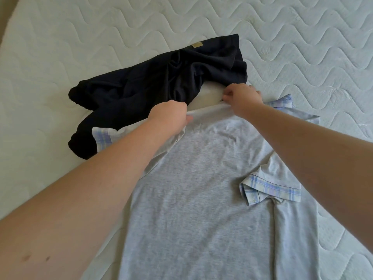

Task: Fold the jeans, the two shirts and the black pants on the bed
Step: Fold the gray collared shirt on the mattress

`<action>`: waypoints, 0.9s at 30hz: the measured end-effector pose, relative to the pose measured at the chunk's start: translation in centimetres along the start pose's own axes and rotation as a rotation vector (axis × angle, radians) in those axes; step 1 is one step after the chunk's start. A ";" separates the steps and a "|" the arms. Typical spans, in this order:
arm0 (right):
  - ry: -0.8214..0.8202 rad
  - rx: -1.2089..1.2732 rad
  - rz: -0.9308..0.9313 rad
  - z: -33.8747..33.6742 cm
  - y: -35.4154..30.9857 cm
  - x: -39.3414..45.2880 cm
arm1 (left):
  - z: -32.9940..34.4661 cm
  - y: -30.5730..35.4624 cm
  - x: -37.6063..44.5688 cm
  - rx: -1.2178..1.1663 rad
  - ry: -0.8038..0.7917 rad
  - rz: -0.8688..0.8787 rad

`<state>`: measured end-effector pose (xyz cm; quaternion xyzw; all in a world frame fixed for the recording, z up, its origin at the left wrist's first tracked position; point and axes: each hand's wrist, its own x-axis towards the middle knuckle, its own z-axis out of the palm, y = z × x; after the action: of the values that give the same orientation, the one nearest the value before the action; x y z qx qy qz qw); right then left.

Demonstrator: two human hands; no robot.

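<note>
A light grey shirt (201, 188) with blue plaid trim lies spread flat on the bed, its far hem rolled over. My left hand (169, 118) grips that far edge at the left. My right hand (242, 98) pinches the same edge further right. Beyond the hands lies a crumpled pair of black pants (161, 83) with a tan label, its near edge touching the shirt's far edge. A plaid collar (270, 190) sits folded on the shirt's right side. No jeans show in the view.
The quilted white mattress (302, 37) stretches around the clothes on all sides. Its left edge (6, 33) shows at the top left corner.
</note>
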<state>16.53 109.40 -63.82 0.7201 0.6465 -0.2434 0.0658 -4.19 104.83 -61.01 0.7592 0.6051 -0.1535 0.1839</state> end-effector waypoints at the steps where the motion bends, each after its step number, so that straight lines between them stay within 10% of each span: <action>1: -0.008 -0.023 0.029 0.1 0.1 0.0 | 0.0 0.0 0.2 0.028 0.003 -0.012; 27: 0.128 0.553 -0.044 0.2 1.6 0.0 | -1.2 1.2 5.3 -0.364 -0.004 -0.131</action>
<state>18.06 109.05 -64.33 0.7102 0.5740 -0.3658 -0.1795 -1.87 109.70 -62.23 0.6722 0.6706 -0.0548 0.3091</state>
